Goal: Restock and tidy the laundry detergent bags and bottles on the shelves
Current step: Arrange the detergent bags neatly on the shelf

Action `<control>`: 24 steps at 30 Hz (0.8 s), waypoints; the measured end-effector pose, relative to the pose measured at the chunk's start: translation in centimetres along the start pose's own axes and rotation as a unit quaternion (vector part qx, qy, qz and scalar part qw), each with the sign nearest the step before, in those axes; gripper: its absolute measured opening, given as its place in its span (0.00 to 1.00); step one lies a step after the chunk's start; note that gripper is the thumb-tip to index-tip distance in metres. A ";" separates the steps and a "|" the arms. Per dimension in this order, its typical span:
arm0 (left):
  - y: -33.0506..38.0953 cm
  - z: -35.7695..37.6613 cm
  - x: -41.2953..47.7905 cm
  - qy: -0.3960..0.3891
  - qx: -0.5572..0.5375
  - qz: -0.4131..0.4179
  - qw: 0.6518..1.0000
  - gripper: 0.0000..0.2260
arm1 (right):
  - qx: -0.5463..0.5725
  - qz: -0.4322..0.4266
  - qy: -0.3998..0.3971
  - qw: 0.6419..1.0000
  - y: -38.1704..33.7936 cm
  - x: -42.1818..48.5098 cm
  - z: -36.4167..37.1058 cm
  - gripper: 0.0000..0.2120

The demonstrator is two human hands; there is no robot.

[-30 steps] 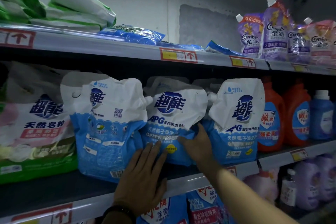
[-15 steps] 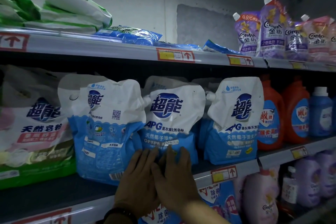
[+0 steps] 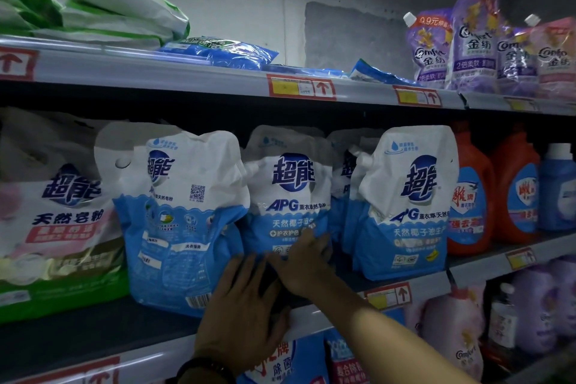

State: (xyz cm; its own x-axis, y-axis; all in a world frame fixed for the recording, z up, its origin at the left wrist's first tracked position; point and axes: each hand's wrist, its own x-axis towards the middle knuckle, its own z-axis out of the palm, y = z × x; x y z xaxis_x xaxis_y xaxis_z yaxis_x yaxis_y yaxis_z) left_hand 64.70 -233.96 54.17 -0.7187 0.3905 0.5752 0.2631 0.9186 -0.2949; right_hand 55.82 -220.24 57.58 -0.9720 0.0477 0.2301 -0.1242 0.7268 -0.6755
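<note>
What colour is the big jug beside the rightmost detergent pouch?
The big plastic jug is orange-red; head view.

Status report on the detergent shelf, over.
Left hand open, at left bag. Right hand flat on middle bag, low. No obstruction seen.

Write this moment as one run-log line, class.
left hand: open, at foot of left pouch and middle pouch | right hand: flat on middle pouch | stage: tidying pouches
</note>
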 end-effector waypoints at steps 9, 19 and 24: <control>-0.4 0.8 -0.3 0.075 -0.021 0.030 0.996 0.15 | 0.021 0.075 0.063 0.995 -1.7 1.5 1.9 0.61; -0.5 0.6 -0.9 0.094 -0.075 0.054 0.991 0.13 | 0.090 0.041 0.028 0.995 -2.3 -2.2 -0.2 0.41; -0.9 -0.9 -1.8 0.112 -0.145 0.076 0.980 0.11 | 0.157 -0.061 0.002 0.986 -5.6 -5.0 -4.6 0.16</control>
State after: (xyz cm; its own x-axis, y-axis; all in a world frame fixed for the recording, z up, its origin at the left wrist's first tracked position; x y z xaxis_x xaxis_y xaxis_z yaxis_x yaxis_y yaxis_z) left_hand 66.33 -235.47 54.11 -0.5057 0.4981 0.7044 0.5517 0.8144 -0.1798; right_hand 62.30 -221.43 63.47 -0.9452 -0.0234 0.3255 -0.2962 0.4803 -0.8256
